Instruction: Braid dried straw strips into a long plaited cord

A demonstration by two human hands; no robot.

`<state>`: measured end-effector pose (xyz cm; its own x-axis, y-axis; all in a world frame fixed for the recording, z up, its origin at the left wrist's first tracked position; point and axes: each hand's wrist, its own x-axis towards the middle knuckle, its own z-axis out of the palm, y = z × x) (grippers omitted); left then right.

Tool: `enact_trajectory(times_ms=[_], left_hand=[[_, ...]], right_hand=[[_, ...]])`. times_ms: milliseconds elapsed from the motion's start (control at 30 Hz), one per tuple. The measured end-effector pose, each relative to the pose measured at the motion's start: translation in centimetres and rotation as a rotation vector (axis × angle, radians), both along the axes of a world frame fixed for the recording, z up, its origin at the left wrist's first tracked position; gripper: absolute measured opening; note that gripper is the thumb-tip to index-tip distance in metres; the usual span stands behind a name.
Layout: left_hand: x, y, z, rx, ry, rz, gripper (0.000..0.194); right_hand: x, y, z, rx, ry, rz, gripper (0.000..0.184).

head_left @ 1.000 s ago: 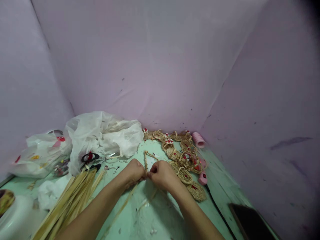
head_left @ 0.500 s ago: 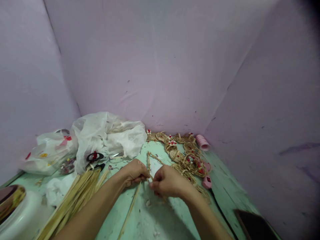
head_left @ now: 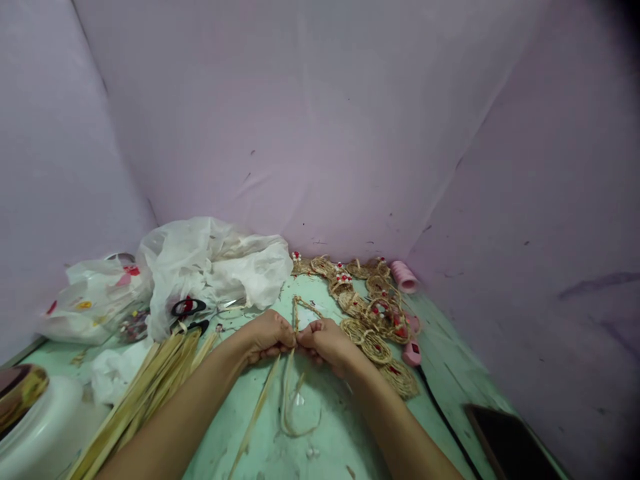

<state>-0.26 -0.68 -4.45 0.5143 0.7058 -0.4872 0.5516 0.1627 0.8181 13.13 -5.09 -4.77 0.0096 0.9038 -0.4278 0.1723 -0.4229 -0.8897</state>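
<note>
In the middle of the table, my left hand (head_left: 271, 339) and my right hand (head_left: 323, 340) meet fingertip to fingertip. Both are closed in a pinch on a thin twisted straw cord (head_left: 296, 308), whose far part makes a narrow loop beyond the fingers. Loose straw strands (head_left: 286, 400) hang toward me from the pinch, one of them curling to the right. A longer strip (head_left: 255, 420) runs from under my left hand to the near edge of view. The exact spot where the fingertips grip is hidden.
Coiled straw pieces with red and white beads (head_left: 377, 347) lie right of my hands, near a pink thread spool (head_left: 404, 277). White plastic bags (head_left: 215, 267), scissors (head_left: 189, 307) and a straw bundle (head_left: 150, 393) sit left. A phone-like dark slab (head_left: 510, 443) lies near right, beside a black cable (head_left: 447, 420).
My right hand has moved up and left to meet my left hand. Strands now hang below the fingers, one curled on the table. The view has shifted slightly.
</note>
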Motion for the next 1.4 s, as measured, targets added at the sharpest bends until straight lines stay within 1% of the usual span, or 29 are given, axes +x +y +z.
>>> enact_trajectory(times_ms=[133, 233, 333, 400, 500, 567, 600, 633, 700, 733, 800, 833, 867, 933, 1000, 1033, 1100, 1200, 1267, 1333, 1400], left_hand=[[-0.2, -0.2, 1.1, 0.014, 0.086, -0.024, 0.013], [-0.3, -0.4, 2.1, 0.071, 0.12, -0.035, 0.009], [0.1, -1.1, 2.9, 0.15, 0.216, -0.058, 0.01], [0.8, -2.1, 3.1, 0.232, 0.297, -0.081, 0.012], [2.1, -3.9, 3.3, 0.443, 0.441, -0.059, 0.01], [2.6, -4.9, 3.5, 0.573, 0.491, -0.053, 0.008], [2.7, -5.0, 3.7, 0.586, 0.488, -0.082, 0.007], [2.5, -5.0, 4.0, 0.549, 0.468, -0.124, 0.008], [1.9, -4.2, 4.6, 0.386, 0.408, -0.165, 0.014], [1.4, -3.6, 4.9, 0.301, 0.378, -0.129, 0.019], [0.7, -2.4, 5.1, 0.217, 0.284, 0.07, 0.018], [0.5, -1.9, 5.0, 0.168, 0.212, 0.153, 0.014], [0.5, -1.6, 4.7, 0.104, 0.134, 0.192, 0.012], [0.7, -1.2, 3.7, -0.062, -0.011, 0.176, 0.009], [1.1, -1.2, 2.6, -0.218, -0.091, 0.129, 0.01], [1.3, -1.3, 2.1, -0.264, -0.107, 0.13, 0.01], [1.5, -1.3, 1.4, -0.273, -0.084, 0.153, 0.01], [1.4, -1.2, 0.9, -0.126, 0.021, 0.166, 0.009], [1.4, -1.2, 0.8, -0.037, 0.046, 0.157, 0.008], [1.4, -1.2, 0.8, 0.004, -0.012, 0.158, 0.009], [1.5, -1.3, 0.8, 0.006, -0.101, 0.167, 0.012]], right_hand=[[0.3, 0.1, -0.4, 0.0, 0.0, 0.03, 0.017], [0.3, 0.0, -0.4, -0.007, 0.042, 0.028, 0.013], [0.2, -0.1, -0.3, -0.007, 0.105, 0.017, 0.011], [0.1, -0.1, -0.3, -0.006, 0.143, -0.008, 0.011], [0.0, -0.2, -0.5, -0.012, 0.181, -0.075, 0.009], [0.1, -0.3, -0.7, -0.015, 0.225, -0.079, 0.009], [0.2, -0.3, -0.8, -0.014, 0.256, -0.065, 0.009], [0.3, -0.3, -0.9, -0.011, 0.288, -0.042, 0.009], [0.7, -0.4, -1.0, -0.011, 0.344, 0.007, 0.007], [0.9, -0.4, -0.9, -0.016, 0.361, 0.021, 0.005], [1.1, -0.4, -0.8, -0.034, 0.384, 0.035, 0.002], [1.2, -0.4, -0.7, -0.042, 0.399, 0.041, 0.004], [1.3, -0.4, -0.7, -0.047, 0.415, 0.046, 0.005], [1.3, -0.4, -0.6, -0.047, 0.437, 0.054, 0.008], [1.3, -0.4, -0.5, -0.036, 0.427, 0.057, 0.009], [1.3, -0.4, -0.6, -0.027, 0.409, 0.059, 0.009], [1.3, -0.4, -0.7, 0.001, 0.355, 0.08, 0.007], [1.2, -0.2, -0.9, 0.069, 0.191, 0.127, 0.002], [1.1, -0.2, -0.9, 0.11, 0.044, 0.148, 0.006], [1.0, -0.2, -0.7, 0.14, -0.078, 0.152, 0.009], [1.1, -0.3, -0.5, 0.162, -0.144, 0.155, 0.01]])
